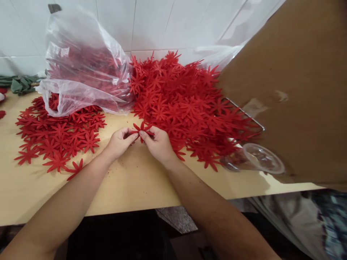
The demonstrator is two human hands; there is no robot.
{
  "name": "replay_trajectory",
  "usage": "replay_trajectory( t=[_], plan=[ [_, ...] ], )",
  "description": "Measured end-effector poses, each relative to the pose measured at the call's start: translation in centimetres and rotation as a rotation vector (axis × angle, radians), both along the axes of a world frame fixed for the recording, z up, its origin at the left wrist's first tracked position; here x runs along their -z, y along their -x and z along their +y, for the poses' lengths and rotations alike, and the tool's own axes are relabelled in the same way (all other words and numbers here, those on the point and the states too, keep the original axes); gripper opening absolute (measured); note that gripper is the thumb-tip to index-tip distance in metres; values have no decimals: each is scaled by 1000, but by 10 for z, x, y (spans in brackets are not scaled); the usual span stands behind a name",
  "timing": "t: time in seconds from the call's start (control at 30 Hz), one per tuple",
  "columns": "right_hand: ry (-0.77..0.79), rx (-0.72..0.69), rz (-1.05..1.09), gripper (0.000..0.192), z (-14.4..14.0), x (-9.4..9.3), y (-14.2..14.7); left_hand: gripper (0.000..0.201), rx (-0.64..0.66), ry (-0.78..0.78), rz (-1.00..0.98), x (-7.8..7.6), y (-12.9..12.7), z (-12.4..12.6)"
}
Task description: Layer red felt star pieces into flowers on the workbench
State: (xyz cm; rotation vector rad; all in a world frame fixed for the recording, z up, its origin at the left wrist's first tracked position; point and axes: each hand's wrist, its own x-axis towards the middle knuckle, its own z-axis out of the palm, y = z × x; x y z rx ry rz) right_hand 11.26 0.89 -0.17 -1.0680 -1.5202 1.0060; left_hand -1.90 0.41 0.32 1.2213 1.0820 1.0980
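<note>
Between my two hands is a red flower-shaped cutout (pixel 142 126) with long narrow petals, held just above the table. My left hand (pixel 121 142) pinches its left side between thumb and fingers. On the other side, my right hand (pixel 158 144) grips it with the thumb near its centre. A large heap of similar red cutouts (pixel 173 97) rises behind and to the right of my hands. To the left lies a flatter pile of red cutouts (pixel 58 139), partly under a clear plastic bag (pixel 89 90) with more red pieces inside.
A tall brown cardboard sheet (pixel 295 90) leans at the right. Beside it a clear plastic cup (pixel 262 159) lies on its side. Green fabric leaves (pixel 23 85) sit at the far left. White tiles (pixel 154 25) back the pale wooden table (pixel 130 191).
</note>
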Motion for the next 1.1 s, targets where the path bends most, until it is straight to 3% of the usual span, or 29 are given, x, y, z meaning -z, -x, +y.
replay_trajectory(
  t=[0.13,0.3,0.43,0.7,0.87,1.1],
  plan=[
    [-48,17,-62,22,-3,-1,-2,21,-20,-30,-40,-3,1,-2],
    [-38,44,-159,31,-7,-2,-2,20,56,-48,-69,-5,2,-4],
    [16,101,-64,35,-6,-3,-1,20,41,-22,-76,-4,1,-4],
    [20,-173,-11,38,-4,1,3,24,6,-26,-194,1,2,-1],
    [-39,-255,-35,25,-4,4,5,19,-102,53,-229,4,3,2],
    [68,-198,9,18,-7,3,3,15,-317,129,-381,5,10,11]
  ],
)
